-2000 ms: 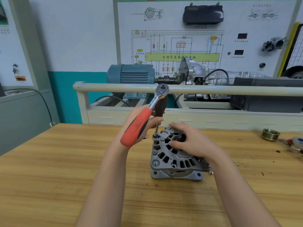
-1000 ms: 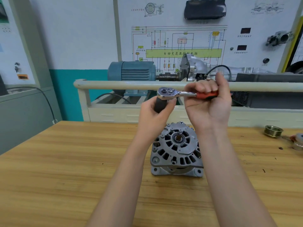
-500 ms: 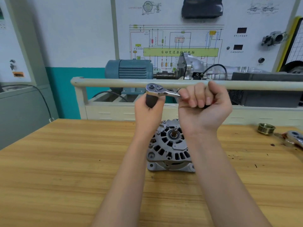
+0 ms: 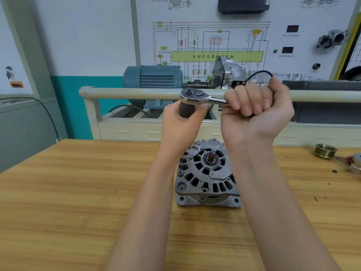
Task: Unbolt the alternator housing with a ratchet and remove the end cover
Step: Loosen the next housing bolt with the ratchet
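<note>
Gripping one ratchet (image 4: 197,95): two hands; one alternator (image 4: 207,173) below.

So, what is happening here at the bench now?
A person holds a ratchet up in the air with both hands. The right hand grips its handle, the left hand grips the dark socket under its head. The alternator stands untouched on the table below, its cover still on.
</note>
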Available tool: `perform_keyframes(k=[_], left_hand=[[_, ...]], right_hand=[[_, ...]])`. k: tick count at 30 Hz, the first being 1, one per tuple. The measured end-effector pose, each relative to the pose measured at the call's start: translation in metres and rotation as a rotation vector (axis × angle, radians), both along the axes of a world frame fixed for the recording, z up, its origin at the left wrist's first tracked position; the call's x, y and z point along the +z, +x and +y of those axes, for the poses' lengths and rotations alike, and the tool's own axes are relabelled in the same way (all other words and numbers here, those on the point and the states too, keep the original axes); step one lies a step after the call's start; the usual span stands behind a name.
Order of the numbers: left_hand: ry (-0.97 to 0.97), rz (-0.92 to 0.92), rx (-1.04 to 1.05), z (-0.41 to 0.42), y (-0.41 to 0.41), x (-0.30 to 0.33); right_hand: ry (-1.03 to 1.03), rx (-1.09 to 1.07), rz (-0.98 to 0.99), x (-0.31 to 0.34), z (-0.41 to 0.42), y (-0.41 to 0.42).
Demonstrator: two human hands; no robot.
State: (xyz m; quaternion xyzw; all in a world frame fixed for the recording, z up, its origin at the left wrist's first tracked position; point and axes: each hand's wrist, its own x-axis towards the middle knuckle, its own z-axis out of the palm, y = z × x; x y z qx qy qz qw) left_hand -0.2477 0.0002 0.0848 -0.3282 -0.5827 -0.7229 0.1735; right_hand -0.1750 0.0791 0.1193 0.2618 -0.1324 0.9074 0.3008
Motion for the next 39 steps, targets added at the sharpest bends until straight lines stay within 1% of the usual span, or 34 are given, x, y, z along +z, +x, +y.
perform_keyframes(k=[3, 5, 7, 8, 11, 13, 15, 18, 21, 24, 26, 27, 29, 32, 35, 37, 39], left_hand=[[0.075, -0.062, 0.084, -0.002, -0.001, 0.002], [0.087, -0.063, 0.105, -0.006, -0.004, 0.002], [0.063, -0.064, 0.093, -0.009, -0.006, 0.001], [0.055, -0.077, 0.091, -0.009, -0.007, 0.001], [0.060, -0.106, 0.049, -0.011, -0.007, 0.002], [0.041, -0.093, -0.002, -0.014, -0.008, 0.001], [-0.004, -0.036, -0.063, -0.016, -0.009, -0.001], [-0.070, 0.017, -0.098, -0.014, -0.006, -0.002], [-0.099, -0.035, -0.139, -0.010, -0.004, -0.004], [-0.088, -0.069, -0.064, -0.007, -0.005, -0.004], [-0.054, -0.085, 0.021, -0.002, -0.005, -0.004], [-0.036, -0.104, 0.065, 0.000, -0.005, -0.004], [0.014, -0.143, 0.132, 0.004, -0.004, -0.002], [0.095, -0.167, 0.172, 0.006, -0.005, -0.001], [0.062, -0.160, 0.163, 0.002, -0.004, -0.002], [-0.033, -0.111, 0.119, -0.004, -0.003, -0.003], [-0.143, -0.041, 0.015, -0.011, -0.003, -0.003]], right_hand=[[0.156, -0.262, 0.092, -0.012, -0.034, 0.006], [0.244, -0.432, 0.154, -0.022, -0.054, 0.008], [0.308, -0.533, 0.192, -0.026, -0.064, 0.007], [0.319, -0.537, 0.197, -0.025, -0.063, 0.006], [0.300, -0.413, 0.172, -0.018, -0.048, 0.003], [0.299, -0.251, 0.139, -0.010, -0.032, 0.001], [0.275, -0.063, 0.083, -0.002, -0.014, -0.002], [0.227, 0.178, 0.037, 0.004, 0.008, -0.007], [0.199, 0.305, 0.030, 0.005, 0.018, -0.010], [0.119, 0.256, -0.013, 0.005, 0.014, -0.007], [0.042, 0.131, -0.029, 0.004, 0.005, -0.003], [0.036, 0.045, -0.023, 0.003, -0.002, 0.000], [0.074, -0.116, 0.013, -0.003, -0.017, 0.005], [0.155, -0.220, 0.093, -0.014, -0.035, 0.008], [0.195, -0.159, 0.093, -0.010, -0.028, 0.007], [0.192, -0.031, 0.045, -0.004, -0.012, 0.004], [0.204, 0.137, -0.002, 0.002, 0.004, 0.001]])
